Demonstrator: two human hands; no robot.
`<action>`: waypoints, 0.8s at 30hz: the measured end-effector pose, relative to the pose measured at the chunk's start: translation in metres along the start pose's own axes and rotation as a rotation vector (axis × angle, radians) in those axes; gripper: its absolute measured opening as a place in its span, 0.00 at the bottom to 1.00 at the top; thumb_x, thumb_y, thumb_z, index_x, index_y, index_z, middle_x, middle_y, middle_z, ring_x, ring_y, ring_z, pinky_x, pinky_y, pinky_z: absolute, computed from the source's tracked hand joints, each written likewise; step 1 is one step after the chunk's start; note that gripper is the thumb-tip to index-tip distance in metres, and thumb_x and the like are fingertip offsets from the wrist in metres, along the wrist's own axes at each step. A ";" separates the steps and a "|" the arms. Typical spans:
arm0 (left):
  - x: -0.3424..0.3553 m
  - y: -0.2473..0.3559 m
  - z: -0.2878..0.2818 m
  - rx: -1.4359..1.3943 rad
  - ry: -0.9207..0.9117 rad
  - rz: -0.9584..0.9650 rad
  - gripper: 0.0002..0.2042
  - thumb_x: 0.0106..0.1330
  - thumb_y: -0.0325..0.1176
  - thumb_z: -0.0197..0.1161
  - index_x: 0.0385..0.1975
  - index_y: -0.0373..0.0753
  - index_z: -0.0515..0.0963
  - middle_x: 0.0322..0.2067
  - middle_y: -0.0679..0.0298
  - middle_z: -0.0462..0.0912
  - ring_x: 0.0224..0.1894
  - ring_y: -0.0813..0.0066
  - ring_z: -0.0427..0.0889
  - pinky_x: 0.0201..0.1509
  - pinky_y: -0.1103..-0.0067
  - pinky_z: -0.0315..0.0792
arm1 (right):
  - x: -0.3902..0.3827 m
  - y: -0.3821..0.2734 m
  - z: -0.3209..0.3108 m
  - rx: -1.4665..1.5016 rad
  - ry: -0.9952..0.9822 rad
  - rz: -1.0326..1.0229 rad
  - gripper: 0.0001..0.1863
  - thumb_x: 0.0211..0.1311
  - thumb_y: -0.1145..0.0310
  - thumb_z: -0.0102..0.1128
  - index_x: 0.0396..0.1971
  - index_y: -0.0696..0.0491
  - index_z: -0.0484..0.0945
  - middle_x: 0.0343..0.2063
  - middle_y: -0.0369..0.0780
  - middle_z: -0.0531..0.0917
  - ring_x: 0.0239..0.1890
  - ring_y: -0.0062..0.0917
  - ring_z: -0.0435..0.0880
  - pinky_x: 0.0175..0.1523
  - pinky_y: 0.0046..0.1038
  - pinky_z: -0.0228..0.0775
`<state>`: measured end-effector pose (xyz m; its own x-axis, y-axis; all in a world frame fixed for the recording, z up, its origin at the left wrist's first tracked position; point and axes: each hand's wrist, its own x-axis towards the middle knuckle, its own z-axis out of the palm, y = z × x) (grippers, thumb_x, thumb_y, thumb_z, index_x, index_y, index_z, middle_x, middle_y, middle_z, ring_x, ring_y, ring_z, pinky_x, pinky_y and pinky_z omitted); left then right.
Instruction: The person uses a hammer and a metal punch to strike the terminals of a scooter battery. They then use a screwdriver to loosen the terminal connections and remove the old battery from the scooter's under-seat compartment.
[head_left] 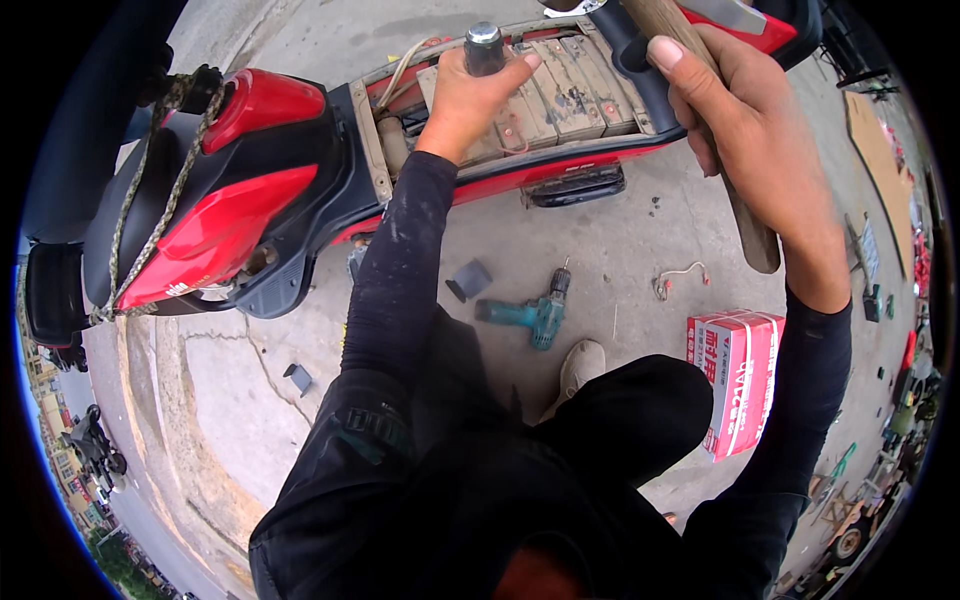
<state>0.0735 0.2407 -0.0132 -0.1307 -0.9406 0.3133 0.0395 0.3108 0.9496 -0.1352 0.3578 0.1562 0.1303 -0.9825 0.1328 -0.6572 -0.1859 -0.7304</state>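
Observation:
My left hand is wrapped round an upright black-handled tool with a shiny metal end cap. Its lower end is hidden by the hand. Beneath it, several dusty grey batteries sit side by side in the open compartment of a red and black electric scooter. My right hand grips the wooden handle of a hammer, raised over the scooter's right end. The thumb lies along the wood, and the hammer's head is mostly cut off by the upper edge.
On the concrete lie a teal cordless drill, small dark plastic pieces and a short wire. A red and white carton stands beside my right knee. Cardboard and scattered tools line the far right. A rope hangs over the scooter's left part.

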 end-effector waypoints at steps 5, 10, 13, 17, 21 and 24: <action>-0.003 0.003 -0.003 -0.010 -0.008 -0.005 0.15 0.61 0.35 0.74 0.19 0.40 0.74 0.14 0.73 0.72 0.15 0.84 0.68 0.22 0.81 0.62 | 0.009 -0.068 0.000 -0.198 0.176 -0.279 0.22 0.78 0.52 0.53 0.31 0.56 0.75 0.17 0.31 0.70 0.17 0.13 0.70 0.23 0.21 0.62; 0.001 0.011 0.000 0.037 -0.058 -0.091 0.14 0.60 0.36 0.75 0.22 0.36 0.78 0.21 0.73 0.78 0.25 0.85 0.72 0.31 0.79 0.68 | 0.041 -0.016 0.022 -0.429 -0.059 -0.209 0.24 0.77 0.50 0.55 0.35 0.60 0.76 0.18 0.38 0.71 0.21 0.26 0.71 0.30 0.33 0.65; -0.001 0.002 -0.002 0.032 -0.043 -0.098 0.14 0.60 0.36 0.75 0.22 0.36 0.78 0.20 0.73 0.77 0.24 0.84 0.72 0.30 0.79 0.68 | 0.056 -0.034 0.004 -0.498 -0.136 -0.175 0.25 0.77 0.49 0.55 0.35 0.61 0.77 0.18 0.38 0.71 0.21 0.26 0.71 0.30 0.33 0.65; -0.002 0.008 -0.010 0.032 -0.024 -0.091 0.14 0.60 0.37 0.75 0.23 0.35 0.79 0.20 0.73 0.77 0.24 0.84 0.72 0.30 0.79 0.67 | 0.042 -0.051 -0.028 -0.344 0.095 -0.402 0.23 0.80 0.52 0.50 0.39 0.59 0.79 0.18 0.33 0.71 0.19 0.16 0.68 0.25 0.23 0.60; 0.002 0.006 0.000 0.042 -0.054 -0.065 0.13 0.60 0.36 0.75 0.23 0.35 0.80 0.19 0.73 0.77 0.24 0.85 0.71 0.29 0.79 0.67 | 0.036 -0.032 0.011 -0.471 -0.178 -0.149 0.24 0.79 0.53 0.52 0.34 0.61 0.76 0.19 0.37 0.72 0.22 0.21 0.70 0.29 0.28 0.64; 0.001 0.005 0.000 0.010 -0.030 -0.072 0.12 0.61 0.35 0.74 0.22 0.36 0.79 0.18 0.73 0.76 0.22 0.85 0.71 0.28 0.80 0.67 | 0.043 -0.041 0.003 -0.456 -0.106 -0.227 0.26 0.73 0.53 0.57 0.35 0.69 0.78 0.24 0.57 0.79 0.31 0.53 0.82 0.40 0.45 0.75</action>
<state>0.0737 0.2414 -0.0086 -0.1629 -0.9561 0.2437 0.0192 0.2439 0.9696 -0.1004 0.3229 0.1902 0.3658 -0.9154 0.1681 -0.8573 -0.4017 -0.3220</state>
